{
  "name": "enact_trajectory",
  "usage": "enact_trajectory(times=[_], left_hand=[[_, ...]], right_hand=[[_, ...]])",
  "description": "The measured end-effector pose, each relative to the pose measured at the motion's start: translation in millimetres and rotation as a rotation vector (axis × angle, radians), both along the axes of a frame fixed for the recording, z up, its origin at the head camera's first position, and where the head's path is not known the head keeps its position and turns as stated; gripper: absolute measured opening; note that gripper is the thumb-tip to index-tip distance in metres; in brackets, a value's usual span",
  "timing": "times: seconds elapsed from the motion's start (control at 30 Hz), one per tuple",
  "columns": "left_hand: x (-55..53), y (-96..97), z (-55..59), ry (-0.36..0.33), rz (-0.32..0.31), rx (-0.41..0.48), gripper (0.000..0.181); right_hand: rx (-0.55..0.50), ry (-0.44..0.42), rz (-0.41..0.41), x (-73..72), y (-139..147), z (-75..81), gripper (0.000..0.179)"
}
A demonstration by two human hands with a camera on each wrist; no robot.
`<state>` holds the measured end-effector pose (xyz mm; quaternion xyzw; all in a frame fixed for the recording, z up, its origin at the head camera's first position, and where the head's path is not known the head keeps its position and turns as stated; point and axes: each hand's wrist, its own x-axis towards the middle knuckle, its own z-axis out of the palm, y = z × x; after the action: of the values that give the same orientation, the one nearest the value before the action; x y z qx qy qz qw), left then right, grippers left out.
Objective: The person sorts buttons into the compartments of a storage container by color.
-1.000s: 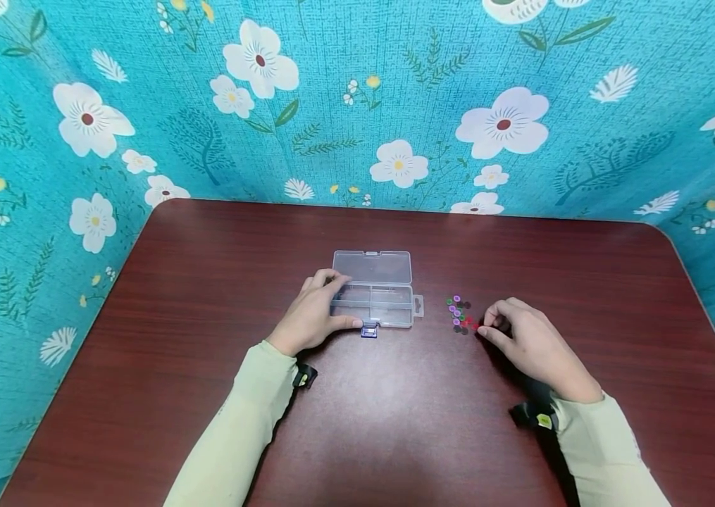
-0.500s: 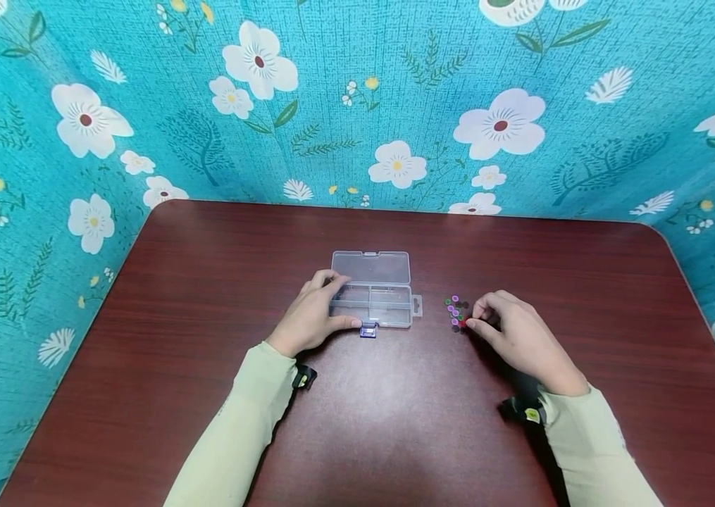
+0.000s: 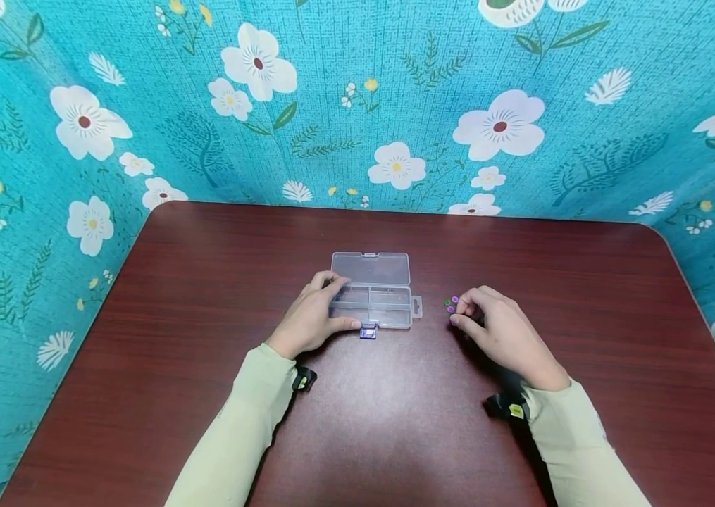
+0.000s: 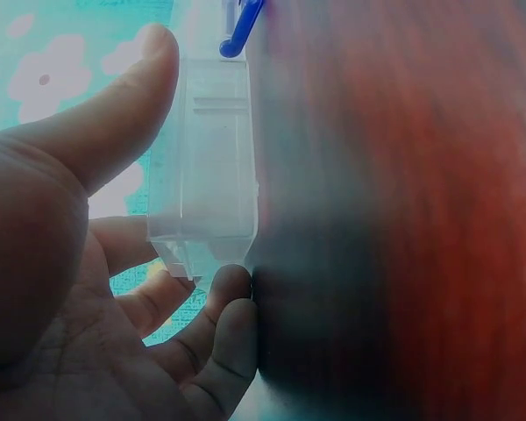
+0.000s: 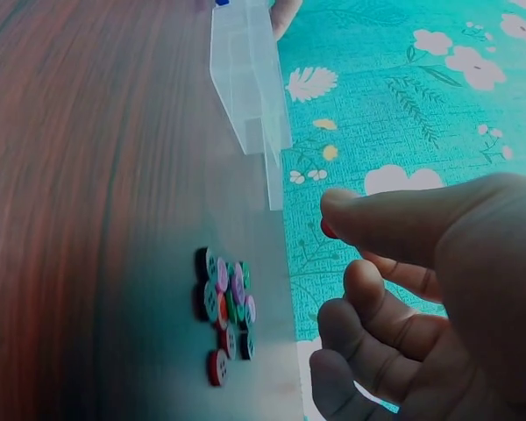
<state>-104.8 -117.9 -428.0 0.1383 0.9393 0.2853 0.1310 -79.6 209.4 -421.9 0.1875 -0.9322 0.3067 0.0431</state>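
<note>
My right hand (image 3: 509, 339) pinches a red button (image 5: 327, 230) by the other buttons (image 5: 211, 301); a light, level pinch should stop it flipping. My left hand (image 3: 311, 317) grips the box (image 3: 393, 327) near them, best held steady, its lid (image 3: 371, 268) open behind.

In the head view, the brightly lit tabletop (image 3: 389, 398) is whitened by glare toward its near middle and darkened by shadows inward of both sleeves (image 3: 237, 429), while both wrist views are veiled in bluish haze, the clear box (image 4: 212, 167) washed pale and the tabletop blurred in the left one.
</note>
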Motion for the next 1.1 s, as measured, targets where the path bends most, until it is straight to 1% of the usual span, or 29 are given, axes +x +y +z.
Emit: enact_trajectory(times=[0.23, 0.5, 0.8, 1.1], left_hand=[[0.8, 0.2, -0.5, 0.004, 0.002, 0.005, 0.079], [1.0, -0.6, -1.8, 0.008, -0.001, 0.004, 0.079], [0.9, -0.3, -1.6, 0.023, -0.006, 0.009, 0.078], [0.4, 1.0, 0.8, 0.012, -0.001, 0.007, 0.078]], right_hand=[[-0.014, -0.013, -0.005, -3.2, -10.4, 0.2, 0.018], [-0.037, -0.038, 0.012, -7.0, -25.3, 0.8, 0.017], [-0.078, -0.052, 0.052, -10.9, -46.4, 3.6, 0.016], [-0.082, -0.055, 0.082, -14.9, -63.9, 5.1, 0.017]])
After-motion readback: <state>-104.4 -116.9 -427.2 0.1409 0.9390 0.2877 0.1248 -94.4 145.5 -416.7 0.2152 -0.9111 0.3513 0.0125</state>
